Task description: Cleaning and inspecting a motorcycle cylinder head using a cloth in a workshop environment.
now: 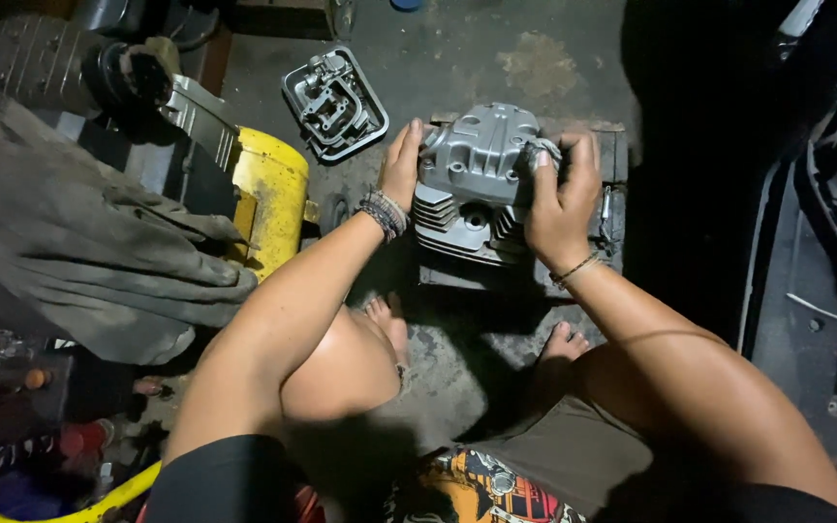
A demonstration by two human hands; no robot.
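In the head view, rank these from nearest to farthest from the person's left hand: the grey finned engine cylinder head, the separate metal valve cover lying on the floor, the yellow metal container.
1. Grey finned engine cylinder head: touched by the left hand, directly to its right.
2. Separate metal valve cover: on the floor, up and to the left.
3. Yellow metal container: farther left, beside the grey cloth.

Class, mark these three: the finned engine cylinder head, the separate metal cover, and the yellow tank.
finned engine cylinder head (477,179), head view, top casting.
separate metal cover (334,104), head view, inner middle.
yellow tank (268,199), head view, painted top.
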